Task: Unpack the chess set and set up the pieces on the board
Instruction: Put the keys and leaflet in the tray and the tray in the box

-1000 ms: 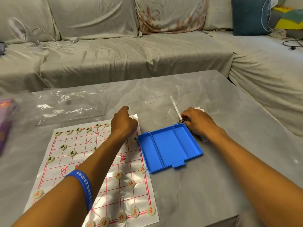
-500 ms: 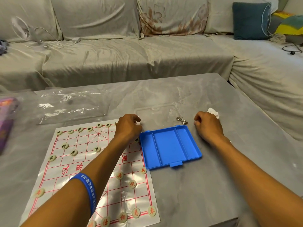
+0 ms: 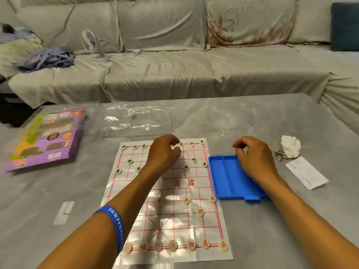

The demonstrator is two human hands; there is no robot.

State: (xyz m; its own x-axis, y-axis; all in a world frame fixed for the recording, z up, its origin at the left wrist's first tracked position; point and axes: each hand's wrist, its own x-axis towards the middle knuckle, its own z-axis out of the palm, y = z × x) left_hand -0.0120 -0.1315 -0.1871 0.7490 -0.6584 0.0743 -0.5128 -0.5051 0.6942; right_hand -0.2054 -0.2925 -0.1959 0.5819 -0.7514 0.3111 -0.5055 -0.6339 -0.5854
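You are sitting at a grey marbled table (image 3: pixel 252 239) with a long grey covered sofa (image 3: pixel 194 74) wrapping round its far and right sides. On the sofa seat stand a small white fan (image 3: pixel 89 40) with its cord trailing, and a heap of blue striped cloth (image 3: pixel 48 59) to the left; a dark teal cushion (image 3: pixel 344 26) leans at the far right.

The paper board (image 3: pixel 167 200) with red lines lies flat in front of you. Black-lettered pieces (image 3: pixel 130 161) sit along its far rows and red-lettered pieces (image 3: pixel 205 243) along the near rows. Your left hand (image 3: pixel 165 154) is over the far middle of the board, fingers curled in with the fingertips close to the back-row pieces; whether it pinches one you cannot tell from here. A blue wristband (image 3: pixel 114 224) circles that forearm.

Your right hand (image 3: pixel 252 158) hovers over the far edge of the blue tray (image 3: pixel 223 179), which lies just beside the board's right edge; its fingers are loosely curled and hold nothing you can see. The two hands are well apart.

Beyond the tray lies a clear lid (image 3: pixel 226 132). To the right are a white crumpled tissue (image 3: pixel 290 147), a metal key ring (image 3: pixel 280 154) and a paper slip (image 3: pixel 307 175). To the far left lie a purple game box (image 3: pixel 46 140) and a clear plastic bag (image 3: pixel 136 121).
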